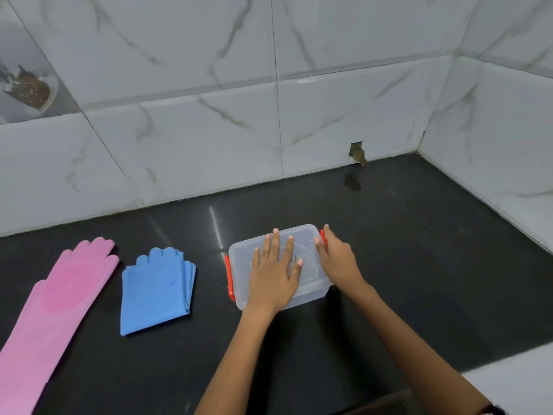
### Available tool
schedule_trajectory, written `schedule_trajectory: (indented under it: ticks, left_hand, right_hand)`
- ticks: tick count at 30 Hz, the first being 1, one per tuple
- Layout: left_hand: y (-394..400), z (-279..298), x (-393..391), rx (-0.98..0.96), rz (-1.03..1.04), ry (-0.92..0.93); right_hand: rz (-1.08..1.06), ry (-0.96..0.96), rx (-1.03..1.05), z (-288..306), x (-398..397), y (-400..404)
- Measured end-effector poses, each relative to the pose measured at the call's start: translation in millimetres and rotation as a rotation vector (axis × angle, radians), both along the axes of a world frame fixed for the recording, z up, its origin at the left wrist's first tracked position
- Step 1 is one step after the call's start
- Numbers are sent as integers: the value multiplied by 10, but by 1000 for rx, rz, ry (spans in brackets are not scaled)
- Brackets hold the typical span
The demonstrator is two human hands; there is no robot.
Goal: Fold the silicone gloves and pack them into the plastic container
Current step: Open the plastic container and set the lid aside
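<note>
Your left hand [273, 272]: flat, fingers straight, pressing lid of plastic container [309, 287]. Your right hand [336, 259]: fingers at right red latch [323, 236], grip unclear. Container mid-worktop, lid on. Blue glove [155, 292] folded, just left of it; pink glove [54, 307] unfolded, left edge. Judged: neither packed. Black worktop [419, 265], marble-tiled wall [209, 130] corner.

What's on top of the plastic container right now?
The left hand lies flat on the container's lid; the right hand touches its right red latch. Inside looks empty, though the hands cover part.
</note>
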State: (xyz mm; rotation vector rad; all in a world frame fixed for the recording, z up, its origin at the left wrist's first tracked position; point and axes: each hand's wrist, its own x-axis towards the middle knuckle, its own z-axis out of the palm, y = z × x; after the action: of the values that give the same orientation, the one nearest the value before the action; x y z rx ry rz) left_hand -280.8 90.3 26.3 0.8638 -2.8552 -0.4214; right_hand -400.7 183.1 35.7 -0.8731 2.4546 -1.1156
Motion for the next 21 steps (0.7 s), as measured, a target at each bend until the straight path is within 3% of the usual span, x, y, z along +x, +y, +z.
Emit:
schedule_trajectory:
  ticks: [5,11,16,21]
  left_hand:
    - [-139,-64,-1,-7,-43,13]
    - [-143,-114,-9,-23,-39,48]
    - [-142,-119,-13,-27,-37,39]
    - [-110,-90,-1,44,-17,98]
  right_hand:
    - [-113,164,-58,-38,3,-76]
    - [-131,10,-200,-31,-21,-88]
    - [-172,-118,-172,-79,-128,32]
    - [3,247,96,51,27,-252]
